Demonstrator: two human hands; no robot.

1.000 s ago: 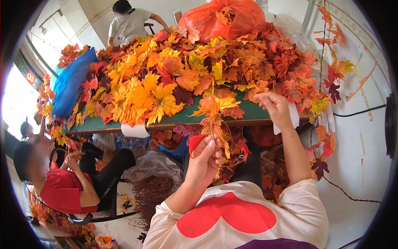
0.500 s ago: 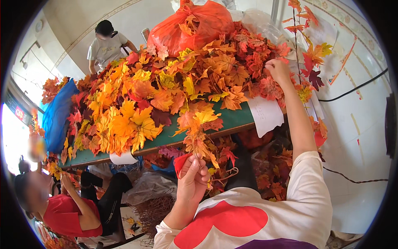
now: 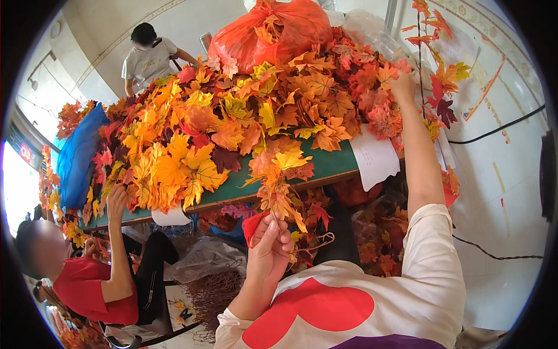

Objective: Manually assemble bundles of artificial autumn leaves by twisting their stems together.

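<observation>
- Since the earlier frame, our right hand (image 3: 403, 88) has pushed slightly deeper into the heap of red and orange artificial maple leaves (image 3: 363, 84) at the right end of the green tabletop (image 3: 334, 160); a red-sleeved co-worker's hand (image 3: 117, 198) has come up to the tabletop's left front.
- Leaves hide our right fingers, so we cannot tell whether they grasp one.
- Our left hand (image 3: 269, 239) pinches the stem of a spray of orange and yellow artificial leaves (image 3: 278, 196), just before the tabletop's front edge; gripping low probably spares the leaves and leaves our other arm free.
- Beside those left fingers shows a smooth red piece (image 3: 252, 229), its nature unclear to us.
- At the tabletop's back sits a translucent orange-red plastic bag (image 3: 297, 35), likely kept there so the front stays within our reach.
</observation>
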